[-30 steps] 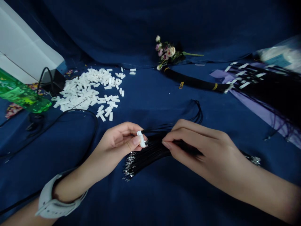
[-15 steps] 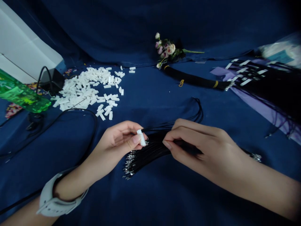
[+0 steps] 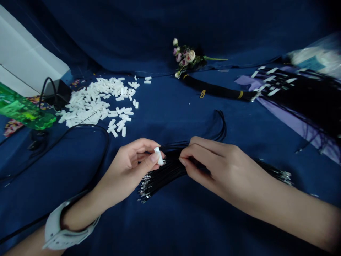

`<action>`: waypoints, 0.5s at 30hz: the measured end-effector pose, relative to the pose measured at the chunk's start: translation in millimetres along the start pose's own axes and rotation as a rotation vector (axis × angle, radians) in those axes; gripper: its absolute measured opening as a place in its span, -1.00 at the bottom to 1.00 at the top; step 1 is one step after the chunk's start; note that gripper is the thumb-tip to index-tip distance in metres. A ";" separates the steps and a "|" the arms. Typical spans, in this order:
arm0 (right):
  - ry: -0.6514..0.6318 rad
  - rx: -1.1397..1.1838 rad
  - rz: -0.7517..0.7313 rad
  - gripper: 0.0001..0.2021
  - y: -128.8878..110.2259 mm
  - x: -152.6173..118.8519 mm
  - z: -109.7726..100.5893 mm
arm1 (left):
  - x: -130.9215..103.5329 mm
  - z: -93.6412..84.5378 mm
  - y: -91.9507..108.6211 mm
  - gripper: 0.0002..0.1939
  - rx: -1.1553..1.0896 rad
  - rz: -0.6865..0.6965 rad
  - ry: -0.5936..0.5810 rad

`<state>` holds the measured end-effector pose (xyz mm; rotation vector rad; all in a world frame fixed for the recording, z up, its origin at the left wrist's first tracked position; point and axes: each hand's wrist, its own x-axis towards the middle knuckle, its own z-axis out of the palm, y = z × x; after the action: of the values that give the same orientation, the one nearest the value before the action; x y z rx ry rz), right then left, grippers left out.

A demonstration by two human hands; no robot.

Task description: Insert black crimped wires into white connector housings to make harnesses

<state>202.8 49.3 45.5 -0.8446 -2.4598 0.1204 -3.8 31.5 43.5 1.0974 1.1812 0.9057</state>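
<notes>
Between thumb and fingers, my left hand [image 3: 138, 156] pinches a white plastic connector housing [image 3: 158, 156], held upright. Several thin black wires run from the housing toward the right and end in a loose curl [image 3: 222, 124] behind my right hand. My right hand [image 3: 213, 160] is closed in a pinch on a thin black wire just right of the housing; its fingertips partly hide the wire. Below both hands lies a thick bundle of black wires [image 3: 165, 177] with silvery metal terminals [image 3: 145, 186] at its left end. More terminals [image 3: 286, 176] stick out beyond my right wrist.
A heap of white connector housings [image 3: 90, 101] lies at the back left, near a green bottle [image 3: 26, 110] and a black cable [image 3: 106, 142]. Artificial flowers [image 3: 188, 57] and a tied black wire bundle [image 3: 213, 87] lie behind. At right, wired connectors [image 3: 301, 92] rest on purple cloth [image 3: 282, 115].
My right hand has moved a little left, closer to the connector housing, still pinching. My left hand holds the housing almost in place. The whole view has shifted slightly.
</notes>
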 end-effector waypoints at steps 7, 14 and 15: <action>0.005 -0.072 -0.162 -0.85 0.2 -4.3 8.0 | 0.5 5.1 1.1 -0.86 0.049 -0.033 -0.017; 0.061 -0.118 -0.232 -0.83 -2.9 -2.8 1.8 | -3.9 4.7 -1.8 -0.91 0.208 0.026 0.003; 0.062 -0.126 -0.240 -0.81 -3.4 -2.4 1.1 | -4.4 4.6 -2.3 -0.91 0.210 0.024 0.001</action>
<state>201.9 45.2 44.3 -0.5875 -2.5081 -0.1459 0.0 25.9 42.5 1.2816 1.2886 0.8134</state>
